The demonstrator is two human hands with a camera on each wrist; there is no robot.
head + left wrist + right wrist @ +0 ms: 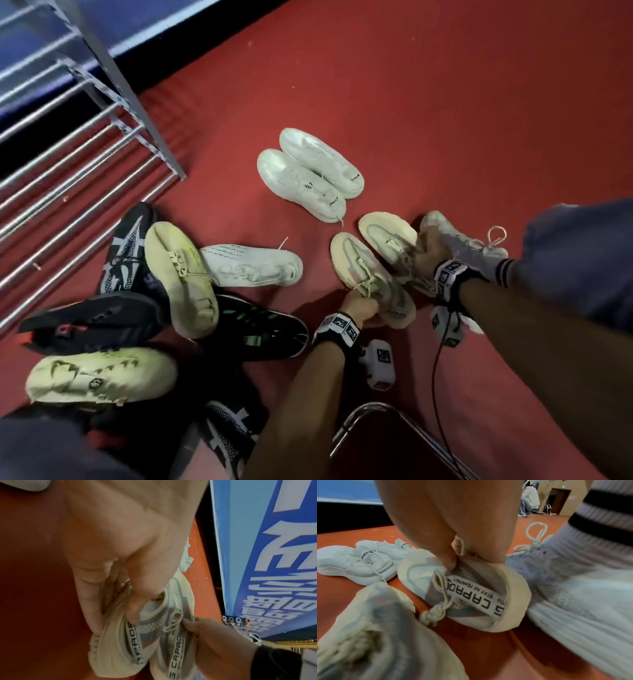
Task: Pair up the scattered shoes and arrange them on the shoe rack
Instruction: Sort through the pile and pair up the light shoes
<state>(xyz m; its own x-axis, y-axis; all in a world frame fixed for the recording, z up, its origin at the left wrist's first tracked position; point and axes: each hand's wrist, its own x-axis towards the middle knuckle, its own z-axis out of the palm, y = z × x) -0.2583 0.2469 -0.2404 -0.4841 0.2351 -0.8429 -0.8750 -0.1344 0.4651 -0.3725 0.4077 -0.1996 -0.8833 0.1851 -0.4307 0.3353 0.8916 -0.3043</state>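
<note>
Two matching beige shoes with grey-pink mesh and a lettered strap sit side by side low over the red floor, toes pointing away. My left hand point(359, 306) grips the heel collar of the left beige shoe point(363, 270); its fingers point(133, 609) curl into the opening of that shoe point(109, 651). My right hand point(428, 253) pinches the collar of the right beige shoe point(387, 236), thumb point(447, 558) inside the opening of the shoe point(471, 601), which tilts heel-up. The metal shoe rack point(85, 137) stands at the upper left.
A white pair point(308, 174) lies together beyond the beige shoes. A pile of black, yellow-green point(181, 277) and white point(253, 265) shoes sits beside the rack. My own foot in a white sneaker point(462, 240) is right of my right hand. A chair frame point(376, 428) is near me.
</note>
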